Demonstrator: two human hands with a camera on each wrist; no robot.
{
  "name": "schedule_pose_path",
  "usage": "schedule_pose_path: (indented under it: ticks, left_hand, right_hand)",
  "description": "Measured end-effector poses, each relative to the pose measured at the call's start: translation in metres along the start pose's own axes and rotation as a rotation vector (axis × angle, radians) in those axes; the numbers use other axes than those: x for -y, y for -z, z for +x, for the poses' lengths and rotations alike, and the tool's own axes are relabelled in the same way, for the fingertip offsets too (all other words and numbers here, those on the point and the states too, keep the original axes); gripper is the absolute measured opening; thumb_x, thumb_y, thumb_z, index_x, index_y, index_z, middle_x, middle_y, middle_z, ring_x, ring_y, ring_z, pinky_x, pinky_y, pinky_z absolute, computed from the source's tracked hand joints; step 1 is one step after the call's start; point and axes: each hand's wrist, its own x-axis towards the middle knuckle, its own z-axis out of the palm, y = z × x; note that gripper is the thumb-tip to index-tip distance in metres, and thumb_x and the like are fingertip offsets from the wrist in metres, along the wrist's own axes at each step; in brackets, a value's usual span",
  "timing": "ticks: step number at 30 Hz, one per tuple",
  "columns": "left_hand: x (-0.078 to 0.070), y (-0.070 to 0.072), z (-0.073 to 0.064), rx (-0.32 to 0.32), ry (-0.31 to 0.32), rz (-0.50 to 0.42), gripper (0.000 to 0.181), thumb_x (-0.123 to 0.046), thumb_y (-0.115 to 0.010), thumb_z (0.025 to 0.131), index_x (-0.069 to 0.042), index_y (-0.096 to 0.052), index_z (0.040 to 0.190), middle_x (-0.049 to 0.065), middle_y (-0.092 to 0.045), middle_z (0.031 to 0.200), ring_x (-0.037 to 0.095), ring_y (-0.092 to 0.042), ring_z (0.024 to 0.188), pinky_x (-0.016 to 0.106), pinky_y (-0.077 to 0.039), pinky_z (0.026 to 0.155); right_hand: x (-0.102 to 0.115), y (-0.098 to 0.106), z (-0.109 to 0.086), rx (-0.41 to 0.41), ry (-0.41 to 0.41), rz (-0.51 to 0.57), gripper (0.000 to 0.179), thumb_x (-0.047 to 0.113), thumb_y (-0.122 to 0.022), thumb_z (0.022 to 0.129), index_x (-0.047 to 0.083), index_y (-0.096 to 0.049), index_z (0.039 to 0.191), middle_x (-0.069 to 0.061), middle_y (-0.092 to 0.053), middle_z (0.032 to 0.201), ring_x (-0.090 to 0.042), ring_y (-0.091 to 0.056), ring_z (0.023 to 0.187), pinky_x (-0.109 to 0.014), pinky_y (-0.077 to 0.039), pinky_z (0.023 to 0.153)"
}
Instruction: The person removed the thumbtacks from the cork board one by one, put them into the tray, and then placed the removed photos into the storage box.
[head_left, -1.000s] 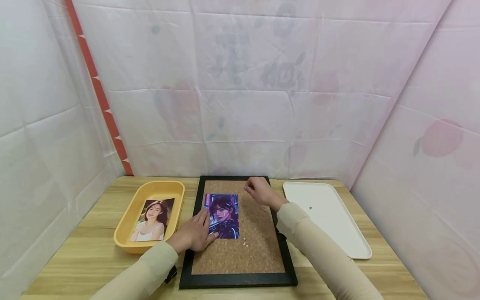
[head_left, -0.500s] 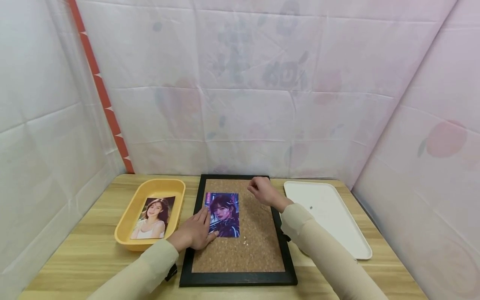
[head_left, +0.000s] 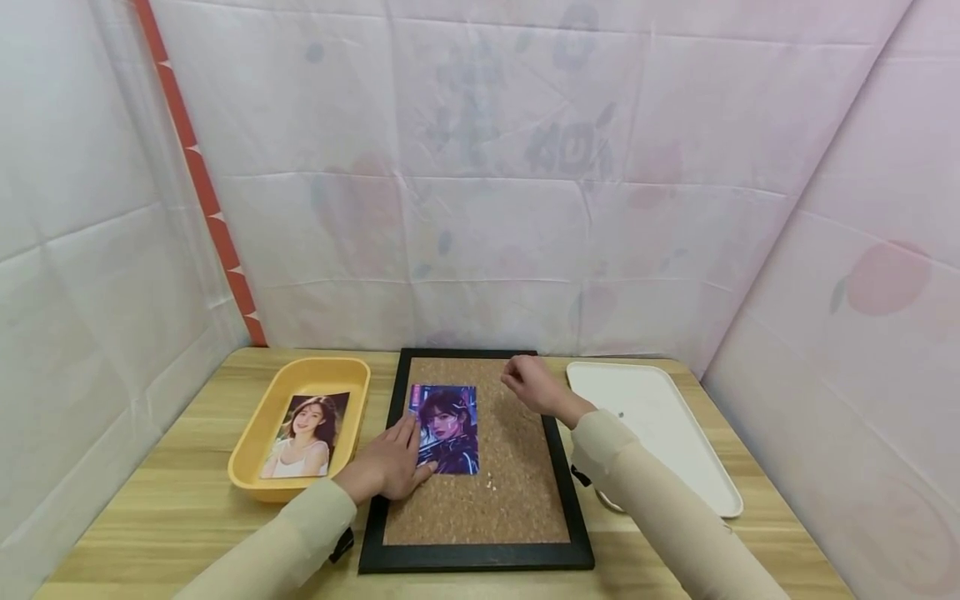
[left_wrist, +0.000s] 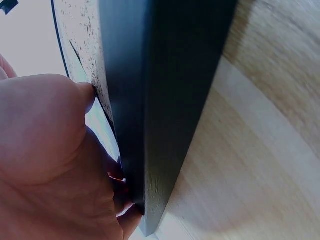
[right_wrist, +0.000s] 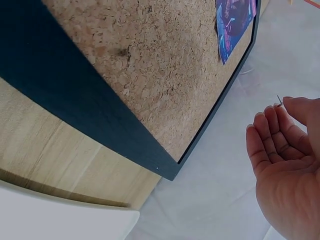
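Note:
My left hand (head_left: 390, 458) rests on the left side of the black-framed corkboard (head_left: 517, 508). Its fingers and thumb lie over the left edge of a purple-blue picture (head_left: 453, 425) of an illustrated character, which sits on the cork. In the left wrist view that hand's thumb and fingertips touch the board by the black frame edge (left_wrist: 150, 100). My right hand (head_left: 534, 385) hovers above the board's upper right. The right wrist view shows its thumb and index finger pinching a small pin (right_wrist: 279, 100), point outward; the pin's head is mostly hidden.
Left of the board, a yellow tray (head_left: 247, 450) holds a portrait photo (head_left: 303, 442). A white tray (head_left: 667, 425) with a tiny dark object stands on the right. Small pale crumbs (head_left: 491, 481) lie on the cork. Fabric walls (head_left: 480, 250) enclose the wooden table (head_left: 165, 500).
Over the last second my right hand has shifted slightly rightward above the board. My left hand and the picture have stayed in place on the cork.

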Motion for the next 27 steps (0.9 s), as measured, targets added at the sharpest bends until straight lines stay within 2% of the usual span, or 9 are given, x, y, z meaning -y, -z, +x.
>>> schedule_pose_path:
  ticks: [7, 14, 27]
  left_hand:
    - [0.0, 0.0, 0.0, 0.0, 0.008, 0.007, 0.075, -0.047, -0.046, 0.108, 0.008, -0.032, 0.156, 0.025, -0.021, 0.166, 0.039, -0.019, 0.155, 0.05, -0.024, 0.123]
    - [0.0, 0.003, 0.001, 0.007, 0.001, 0.023, 0.074, -0.046, -0.044, 0.108, 0.009, -0.031, 0.156, 0.026, -0.02, 0.166, 0.039, -0.018, 0.155, 0.05, -0.024, 0.124]
    - [-0.002, 0.0, 0.0, -0.001, 0.005, 0.021, 0.075, -0.048, -0.045, 0.108, 0.009, -0.032, 0.155, 0.025, -0.022, 0.166, 0.038, -0.019, 0.155, 0.05, -0.025, 0.123]
  right_hand:
    - [-0.005, 0.001, -0.007, -0.016, 0.034, 0.025, 0.011, 0.001, -0.061, 0.1, -0.003, -0.068, 0.093, -0.006, -0.063, 0.079, -0.013, -0.053, 0.067, -0.03, -0.048, 0.061]
    - [-0.016, 0.004, -0.009, 0.018, -0.029, 0.024, 0.014, 0.004, -0.059, 0.103, -0.004, -0.069, 0.096, -0.005, -0.062, 0.079, -0.014, -0.052, 0.066, -0.031, -0.047, 0.063]
    - [-0.027, 0.003, -0.02, 0.016, -0.048, 0.022, 0.01, 0.006, -0.061, 0.102, -0.001, -0.066, 0.096, -0.006, -0.063, 0.082, -0.014, -0.053, 0.067, -0.032, -0.049, 0.063]
